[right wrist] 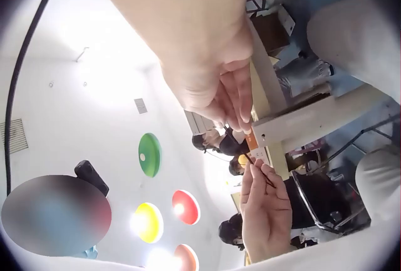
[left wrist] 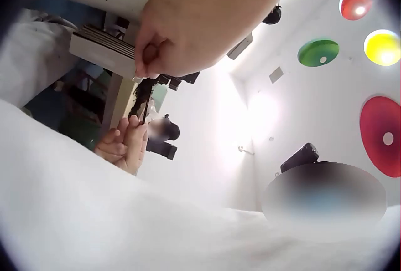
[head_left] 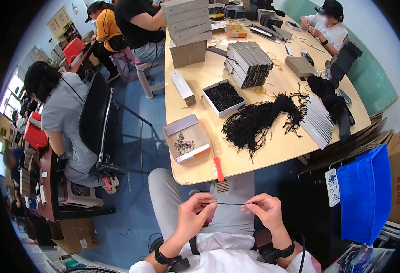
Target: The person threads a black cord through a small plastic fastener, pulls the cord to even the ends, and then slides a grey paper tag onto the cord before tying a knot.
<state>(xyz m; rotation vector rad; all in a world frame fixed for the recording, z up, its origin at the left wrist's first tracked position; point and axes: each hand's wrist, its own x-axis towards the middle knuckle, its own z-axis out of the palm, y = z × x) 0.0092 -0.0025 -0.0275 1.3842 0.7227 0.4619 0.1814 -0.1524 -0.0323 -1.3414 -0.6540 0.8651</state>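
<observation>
A thin black cord (head_left: 231, 204) is stretched roughly level between the two hands, above the lap in the head view. The left hand (head_left: 194, 213) pinches one end between thumb and fingers. At the other end the right hand (head_left: 267, 210) pinches it the same way. In the left wrist view the cord (left wrist: 146, 109) runs between the left hand (left wrist: 156, 55) and the right hand (left wrist: 125, 143). The right wrist view shows the right hand (right wrist: 229, 89) near the left hand (right wrist: 266, 211), with part of the cord between them.
On the table (head_left: 195, 175) lie a box of metal clips (head_left: 186, 141), a box of black pieces (head_left: 223, 96), a black cord bundle (head_left: 259, 119), grey card stacks (head_left: 247, 63) and a red-handled tool (head_left: 218, 169). A blue bin (head_left: 364, 195) stands right; other people sit around.
</observation>
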